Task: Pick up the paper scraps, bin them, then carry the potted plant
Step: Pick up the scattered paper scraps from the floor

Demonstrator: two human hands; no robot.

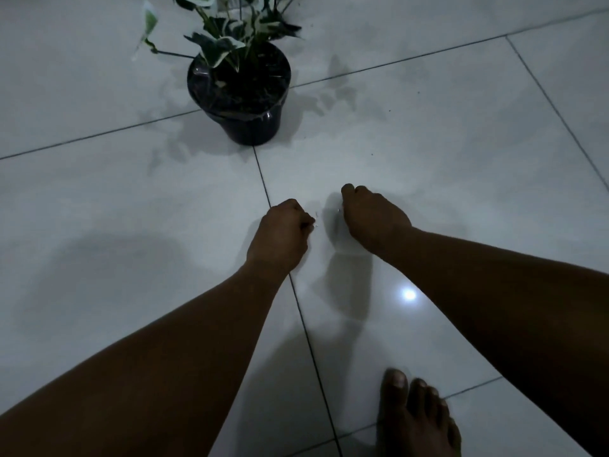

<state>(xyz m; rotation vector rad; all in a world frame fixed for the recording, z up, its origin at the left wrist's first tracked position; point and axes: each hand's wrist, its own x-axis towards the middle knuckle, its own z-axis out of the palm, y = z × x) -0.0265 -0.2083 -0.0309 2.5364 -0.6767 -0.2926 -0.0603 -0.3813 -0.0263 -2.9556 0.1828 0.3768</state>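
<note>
A potted plant [239,90] with green and white leaves stands in a black pot on the pale tiled floor, at the upper middle. Below it, both my hands reach down to the floor, close together. My left hand [280,235] is curled into a fist, and small white paper scraps [315,224] show at its fingertips. My right hand [372,219] is also curled, fingers pinched down at the floor, with a tiny white bit [339,211] at its fingers. What either fist holds inside is hidden.
Large glossy tiles with dark grout lines [263,183] cover the floor. My bare foot [418,417] stands at the lower right. A light reflection [408,295] shines on the tile under my right forearm. No bin is in view.
</note>
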